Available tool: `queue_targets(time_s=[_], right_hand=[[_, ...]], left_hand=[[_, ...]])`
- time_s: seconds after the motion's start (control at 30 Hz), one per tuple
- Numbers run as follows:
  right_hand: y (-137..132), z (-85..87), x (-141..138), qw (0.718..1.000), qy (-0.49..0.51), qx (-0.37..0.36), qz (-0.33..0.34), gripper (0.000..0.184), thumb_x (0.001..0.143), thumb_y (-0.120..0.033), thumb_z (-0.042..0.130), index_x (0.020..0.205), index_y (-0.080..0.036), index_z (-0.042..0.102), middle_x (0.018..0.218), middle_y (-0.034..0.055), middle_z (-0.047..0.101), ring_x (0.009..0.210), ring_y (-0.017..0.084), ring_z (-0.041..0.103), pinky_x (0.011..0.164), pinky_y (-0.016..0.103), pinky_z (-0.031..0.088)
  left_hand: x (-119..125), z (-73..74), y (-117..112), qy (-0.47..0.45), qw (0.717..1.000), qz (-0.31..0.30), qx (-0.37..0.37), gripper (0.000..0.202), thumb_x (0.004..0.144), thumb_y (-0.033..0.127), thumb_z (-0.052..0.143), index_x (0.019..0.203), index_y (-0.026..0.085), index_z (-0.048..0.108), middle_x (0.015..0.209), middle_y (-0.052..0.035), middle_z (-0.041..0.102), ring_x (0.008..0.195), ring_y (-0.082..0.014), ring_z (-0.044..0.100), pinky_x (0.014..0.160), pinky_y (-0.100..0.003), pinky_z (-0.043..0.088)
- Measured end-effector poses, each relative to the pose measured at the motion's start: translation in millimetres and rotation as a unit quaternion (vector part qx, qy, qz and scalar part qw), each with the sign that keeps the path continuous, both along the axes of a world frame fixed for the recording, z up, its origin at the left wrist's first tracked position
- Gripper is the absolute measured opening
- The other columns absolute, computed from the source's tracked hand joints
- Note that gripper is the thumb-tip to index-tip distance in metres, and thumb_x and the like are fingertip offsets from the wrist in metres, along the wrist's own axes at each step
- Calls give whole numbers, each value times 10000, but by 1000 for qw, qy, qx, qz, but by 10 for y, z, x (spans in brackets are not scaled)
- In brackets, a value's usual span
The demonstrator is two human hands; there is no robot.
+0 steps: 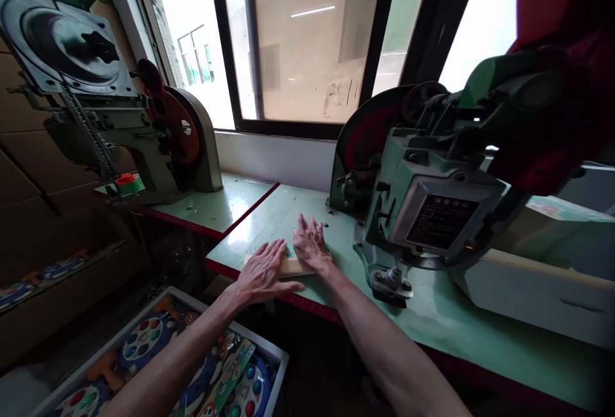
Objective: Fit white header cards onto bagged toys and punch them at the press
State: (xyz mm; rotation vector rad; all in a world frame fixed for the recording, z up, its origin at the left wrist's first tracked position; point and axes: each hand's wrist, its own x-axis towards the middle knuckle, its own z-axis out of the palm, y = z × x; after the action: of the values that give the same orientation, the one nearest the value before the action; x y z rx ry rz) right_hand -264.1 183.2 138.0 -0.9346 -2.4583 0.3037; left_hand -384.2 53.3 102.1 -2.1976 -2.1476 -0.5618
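My left hand point(263, 273) lies flat, fingers spread, on a thin pale board-like stack point(294, 268) at the near left edge of the green table point(446, 334). My right hand point(310, 243) rests palm down on the same stack, fingers stretched forward. A bit of coloured print shows between the two hands. Just right of my right hand stands a green riveting press point(432, 205), its punch head point(390, 279) hanging low over the table.
A second press point(158, 141) stands on the neighbouring table at the left by the window. Below the table edge, a white tray point(276, 354) holds several colourful toy parts. Cardboard boxes line the left wall. A pale panel point(538, 295) lies at the right.
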Motion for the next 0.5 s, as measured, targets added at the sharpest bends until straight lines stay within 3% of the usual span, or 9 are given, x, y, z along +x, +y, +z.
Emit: queue_targets(time_s=[0.1,0.17,0.2,0.27,0.33,0.43,0.5], right_hand=[[63,-508,-19,1000,-17,-10,-2,611,999,-144,300,1600,-233,364,1626,102,428,1531,309,315,1245,563,217],[107,-602,-41,999,-33,-4,-13,655,987,-116,266,1630,-238,291,1661,77,369,1557,305,255,1259,578,169],[121,-572,-52,999,-44,1,-14,671,977,-104,268,1635,-237,275,1669,69,355,1562,307,239,1261,586,154],[113,-370,-70,998,-56,20,-4,686,960,-94,293,1630,-239,292,1666,68,362,1555,312,248,1257,584,151],[56,-32,-100,998,-27,57,2,679,958,-98,303,1624,-231,308,1650,86,387,1538,311,271,1243,569,179],[-77,449,-202,986,84,146,-20,684,972,-103,279,1645,-207,212,1668,85,349,1545,296,227,1223,555,209],[-152,530,-305,979,111,164,-35,728,969,-99,266,1662,-229,84,1700,65,275,1571,281,155,1224,568,201]], left_hand=[[-108,240,124,-56,988,84,115,839,960,641,457,1563,71,335,1625,-248,406,1545,-339,328,1268,-501,266],[-189,279,238,-64,969,151,184,727,1010,526,418,1574,79,319,1651,-235,366,1578,-329,245,1283,-523,215],[-223,237,293,-63,967,166,185,678,1017,462,424,1573,85,327,1649,-231,372,1580,-328,238,1284,-535,203],[-273,57,386,-68,976,165,122,628,1000,339,448,1559,69,353,1616,-246,424,1558,-339,298,1274,-545,229],[-307,-160,442,-71,983,153,67,618,971,245,447,1549,40,365,1598,-263,441,1535,-343,349,1271,-542,245],[-360,-356,463,-99,980,151,80,698,895,146,467,1568,30,320,1637,-249,384,1543,-332,334,1279,-509,258],[-399,-390,452,-131,973,156,104,798,816,80,481,1586,40,278,1663,-228,344,1561,-322,293,1286,-484,263]])
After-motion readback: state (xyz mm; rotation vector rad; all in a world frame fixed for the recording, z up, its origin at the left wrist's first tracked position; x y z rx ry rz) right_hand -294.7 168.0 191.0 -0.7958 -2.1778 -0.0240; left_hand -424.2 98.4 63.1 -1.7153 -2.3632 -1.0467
